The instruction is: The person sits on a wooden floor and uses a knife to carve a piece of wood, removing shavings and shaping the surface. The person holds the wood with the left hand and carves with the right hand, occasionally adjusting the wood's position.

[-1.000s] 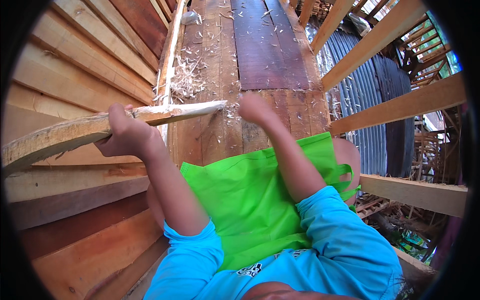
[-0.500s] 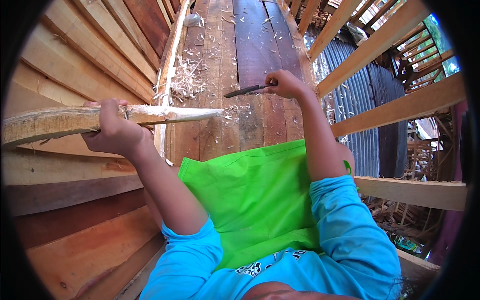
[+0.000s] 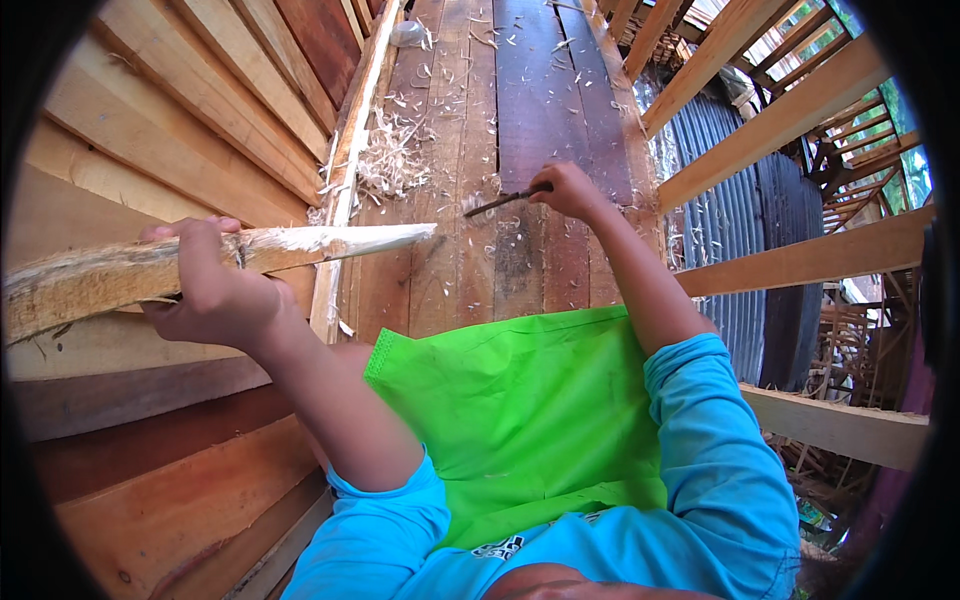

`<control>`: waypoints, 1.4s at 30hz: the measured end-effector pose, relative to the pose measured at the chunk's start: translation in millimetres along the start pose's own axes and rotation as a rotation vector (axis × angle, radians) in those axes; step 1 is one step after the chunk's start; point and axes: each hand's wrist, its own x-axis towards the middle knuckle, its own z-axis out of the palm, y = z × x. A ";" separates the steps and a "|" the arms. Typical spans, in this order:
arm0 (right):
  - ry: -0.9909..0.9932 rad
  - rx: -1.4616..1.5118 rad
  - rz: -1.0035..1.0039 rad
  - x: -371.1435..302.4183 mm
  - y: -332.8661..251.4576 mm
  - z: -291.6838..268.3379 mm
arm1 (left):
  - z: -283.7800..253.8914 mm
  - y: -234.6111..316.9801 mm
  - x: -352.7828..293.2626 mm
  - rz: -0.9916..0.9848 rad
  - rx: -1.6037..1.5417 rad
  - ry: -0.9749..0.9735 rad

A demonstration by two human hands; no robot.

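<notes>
My left hand (image 3: 215,275) is wrapped around a long piece of wood (image 3: 100,280), rough and brownish at the left, whittled pale to a tapered point at the right. The point reaches out over the floorboards, in front of my lap. In my right hand (image 3: 568,190) I grip a dark-bladed knife (image 3: 500,200) by its handle, its blade pointing left and slightly down. A gap separates the knife from the wood's tip. A bright green cloth (image 3: 520,410) covers my lap.
Curled shavings (image 3: 392,158) lie heaped along the left edge of the plank floor (image 3: 450,290), with more scattered beyond. A plank wall (image 3: 150,110) rises at the left. Wooden rails (image 3: 800,260) run along the right, with corrugated metal sheets (image 3: 715,180) behind. A small clear container (image 3: 406,34) sits far ahead.
The knife has turned, its blade now slanting more steeply down to the left. My left hand and the wood have shifted slightly left and down. The whole view has tilted a little.
</notes>
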 end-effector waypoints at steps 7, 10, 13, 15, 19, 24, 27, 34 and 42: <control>-0.232 0.097 0.050 4.4 15.8 -28.2 | -1.7 -6.9 0.4 -0.065 -0.031 -0.007; -0.315 -0.026 -0.041 12.7 26.6 -26.7 | -3.0 -12.1 0.4 -0.068 -0.036 -0.026; -0.081 -0.167 -0.101 26.3 20.9 -23.3 | -1.8 -13.3 -0.4 -0.058 -0.033 -0.041; 0.024 -0.153 -0.048 36.9 4.9 -25.8 | -4.5 -13.7 1.7 -0.041 -0.021 -0.055; -0.060 -0.010 0.210 43.5 -17.2 -32.1 | -4.3 -14.7 0.2 -0.060 -0.063 -0.064; 0.012 0.052 0.483 29.3 -46.8 -7.3 | -3.3 -13.2 -1.0 -0.121 -0.070 -0.021; 0.066 0.048 0.653 23.9 -86.3 44.6 | -20.0 -19.4 8.6 -0.096 -0.035 -0.085; -0.196 0.092 0.338 14.1 -118.0 116.8 | -9.3 -11.8 2.2 -0.220 -0.133 -0.062; 0.243 0.682 1.027 -28.2 -182.2 43.6 | -23.7 -8.7 12.5 -0.128 -0.044 -0.183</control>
